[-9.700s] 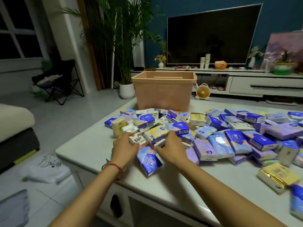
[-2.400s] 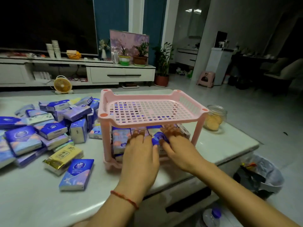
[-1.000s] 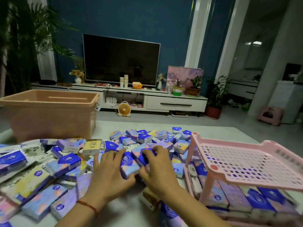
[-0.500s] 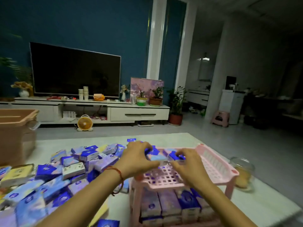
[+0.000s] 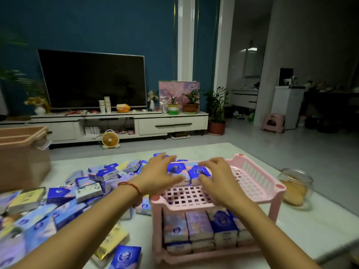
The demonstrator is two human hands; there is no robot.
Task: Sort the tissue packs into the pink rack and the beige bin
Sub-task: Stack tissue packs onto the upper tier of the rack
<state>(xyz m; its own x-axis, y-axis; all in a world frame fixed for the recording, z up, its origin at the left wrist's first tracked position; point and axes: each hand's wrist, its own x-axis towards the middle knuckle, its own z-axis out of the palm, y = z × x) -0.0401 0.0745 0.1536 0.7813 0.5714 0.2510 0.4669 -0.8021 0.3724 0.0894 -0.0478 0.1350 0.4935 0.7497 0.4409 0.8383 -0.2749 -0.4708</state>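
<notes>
The pink rack (image 5: 259,184) stands on the table, front right. Its lower shelf is packed with upright tissue packs (image 5: 200,228). On the left part of its top shelf lie a few blue and purple tissue packs (image 5: 187,170). My left hand (image 5: 158,172) grips them from the left, fingers on top and thumb at the front. My right hand (image 5: 215,178) holds them from the right in the same way. The beige bin (image 5: 21,162) stands at the table's far left, apart from both hands.
A big loose pile of tissue packs (image 5: 87,188) covers the table left of the rack, reaching the front edge. A glass jar (image 5: 295,188) sits just right of the rack. Behind the table are a TV stand (image 5: 171,123) and a small fan (image 5: 110,139).
Both hands took packs from the pile, carried them right over the rack, and now lowered them onto the left part of its top shelf. The view has tilted down slightly.
</notes>
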